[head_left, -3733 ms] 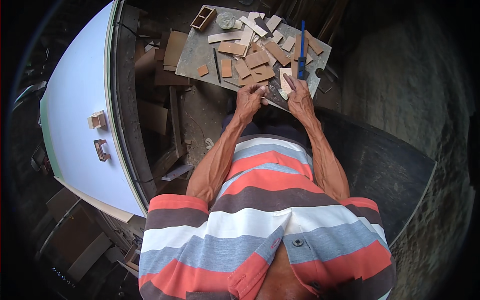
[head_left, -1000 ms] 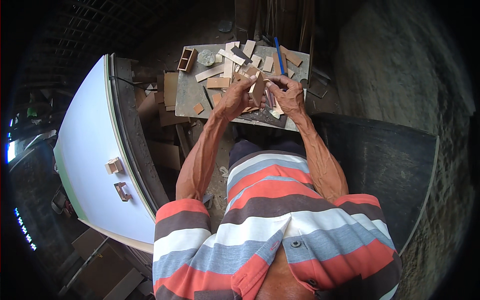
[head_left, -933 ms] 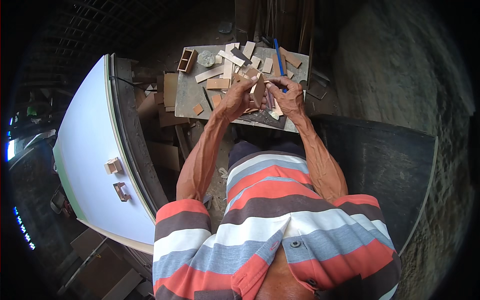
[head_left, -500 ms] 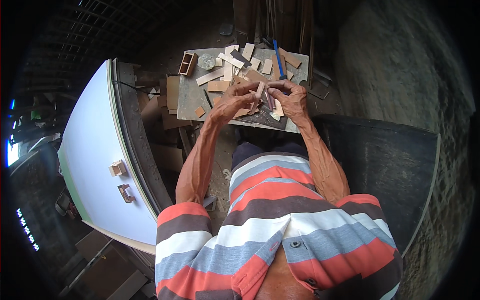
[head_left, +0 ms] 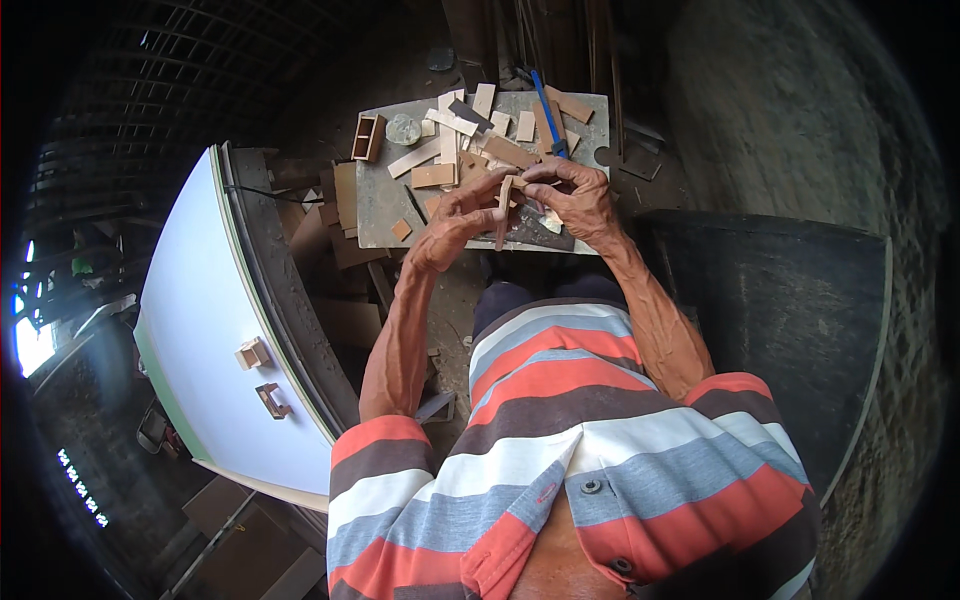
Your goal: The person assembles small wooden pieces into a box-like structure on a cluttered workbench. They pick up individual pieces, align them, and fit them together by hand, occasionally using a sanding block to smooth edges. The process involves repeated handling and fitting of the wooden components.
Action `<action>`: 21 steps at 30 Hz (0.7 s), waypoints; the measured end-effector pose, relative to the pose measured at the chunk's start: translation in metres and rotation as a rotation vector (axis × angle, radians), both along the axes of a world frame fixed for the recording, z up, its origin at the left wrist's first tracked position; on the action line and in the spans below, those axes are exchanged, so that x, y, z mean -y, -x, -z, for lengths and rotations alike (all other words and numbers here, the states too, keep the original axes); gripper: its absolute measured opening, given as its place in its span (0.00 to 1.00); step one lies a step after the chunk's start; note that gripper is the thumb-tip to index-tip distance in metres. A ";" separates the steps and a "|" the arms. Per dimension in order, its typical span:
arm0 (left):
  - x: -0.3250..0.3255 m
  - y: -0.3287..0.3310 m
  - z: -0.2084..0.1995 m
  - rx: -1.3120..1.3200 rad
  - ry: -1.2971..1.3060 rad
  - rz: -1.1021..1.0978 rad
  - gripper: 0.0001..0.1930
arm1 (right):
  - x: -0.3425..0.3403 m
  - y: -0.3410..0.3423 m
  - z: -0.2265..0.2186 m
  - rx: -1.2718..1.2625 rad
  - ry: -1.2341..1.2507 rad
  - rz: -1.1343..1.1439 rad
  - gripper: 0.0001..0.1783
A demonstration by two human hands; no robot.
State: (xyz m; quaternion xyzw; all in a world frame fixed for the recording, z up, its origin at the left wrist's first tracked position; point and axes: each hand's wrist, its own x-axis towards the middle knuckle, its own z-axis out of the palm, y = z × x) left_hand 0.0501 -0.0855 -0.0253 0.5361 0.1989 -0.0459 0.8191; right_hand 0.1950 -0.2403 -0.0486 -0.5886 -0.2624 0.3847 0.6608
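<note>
Left hand (head_left: 462, 215) has turned its gripped wooden piece (head_left: 506, 195) edge-on; right hand (head_left: 584, 200) pinches its far end.

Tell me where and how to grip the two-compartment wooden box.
Probably pinch the near end of the wooden box across its long outer walls, coming from the person's side with the left hand once its wood piece is down: the box points lengthwise away, and the round pale object sits close beside its right wall, nearer the far end.
</note>
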 end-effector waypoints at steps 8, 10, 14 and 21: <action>0.007 0.001 0.006 0.061 0.044 -0.056 0.32 | -0.003 0.001 -0.005 0.114 0.028 -0.010 0.08; 0.009 0.002 0.004 0.066 0.012 -0.064 0.31 | -0.003 0.003 -0.006 0.126 0.029 -0.008 0.09; 0.012 0.003 -0.013 0.036 -0.207 -0.038 0.32 | -0.003 0.001 -0.003 0.054 0.049 -0.026 0.11; 0.026 0.007 -0.026 0.101 -0.921 -0.039 0.31 | -0.002 0.008 0.004 -0.352 -0.029 -0.025 0.15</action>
